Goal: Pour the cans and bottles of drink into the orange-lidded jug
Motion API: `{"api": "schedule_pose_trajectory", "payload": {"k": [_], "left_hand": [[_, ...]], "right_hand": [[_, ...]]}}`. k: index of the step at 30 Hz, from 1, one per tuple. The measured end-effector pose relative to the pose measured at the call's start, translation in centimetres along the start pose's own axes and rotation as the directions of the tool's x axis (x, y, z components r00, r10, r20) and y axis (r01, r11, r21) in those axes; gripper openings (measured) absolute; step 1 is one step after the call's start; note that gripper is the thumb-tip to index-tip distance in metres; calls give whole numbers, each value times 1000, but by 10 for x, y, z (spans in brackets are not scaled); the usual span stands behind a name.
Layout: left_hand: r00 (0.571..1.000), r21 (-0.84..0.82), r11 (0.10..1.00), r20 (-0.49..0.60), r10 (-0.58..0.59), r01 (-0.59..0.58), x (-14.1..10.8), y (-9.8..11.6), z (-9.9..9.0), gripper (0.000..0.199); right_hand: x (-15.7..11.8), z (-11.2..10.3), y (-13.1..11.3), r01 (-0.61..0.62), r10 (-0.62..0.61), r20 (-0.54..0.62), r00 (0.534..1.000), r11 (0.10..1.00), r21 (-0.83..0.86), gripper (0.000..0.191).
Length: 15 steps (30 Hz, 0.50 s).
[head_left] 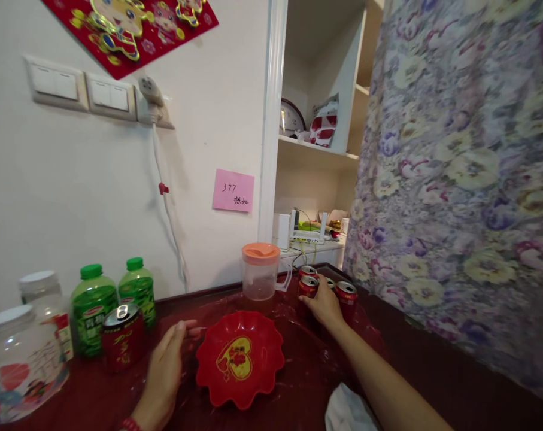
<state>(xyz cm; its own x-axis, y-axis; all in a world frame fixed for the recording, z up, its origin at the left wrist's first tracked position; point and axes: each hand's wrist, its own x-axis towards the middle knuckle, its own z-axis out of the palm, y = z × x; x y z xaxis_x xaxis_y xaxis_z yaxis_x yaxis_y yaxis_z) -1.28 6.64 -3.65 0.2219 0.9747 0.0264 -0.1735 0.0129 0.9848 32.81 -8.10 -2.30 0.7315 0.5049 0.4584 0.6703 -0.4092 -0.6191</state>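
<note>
At the right back of the table, my right hand reaches into a group of several red drink cans. Its thumb and fingers close around the front-left can, which stands upright. Another can stands just right of that hand, and one more is behind the gripped one; my fingers partly hide the rest. My left hand is held with its fingers stretched out and nothing in it. It lies between a larger red can on the left and a scalloped red plate with a yellow heart print.
Two green-capped bottles and white-lidded jars stand at the left. A clear pitcher with an orange lid is against the wall. White cloth lies at the front. A floral curtain hangs along the right side.
</note>
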Motion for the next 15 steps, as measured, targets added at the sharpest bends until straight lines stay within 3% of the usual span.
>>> {"api": "schedule_pose_trajectory", "payload": {"k": [15], "left_hand": [[1000,2,1000,-2,8,-8,1,-1,0,72]], "right_hand": [[7,22,-19,-26,26,-16,1000,999,-18,52]]}}
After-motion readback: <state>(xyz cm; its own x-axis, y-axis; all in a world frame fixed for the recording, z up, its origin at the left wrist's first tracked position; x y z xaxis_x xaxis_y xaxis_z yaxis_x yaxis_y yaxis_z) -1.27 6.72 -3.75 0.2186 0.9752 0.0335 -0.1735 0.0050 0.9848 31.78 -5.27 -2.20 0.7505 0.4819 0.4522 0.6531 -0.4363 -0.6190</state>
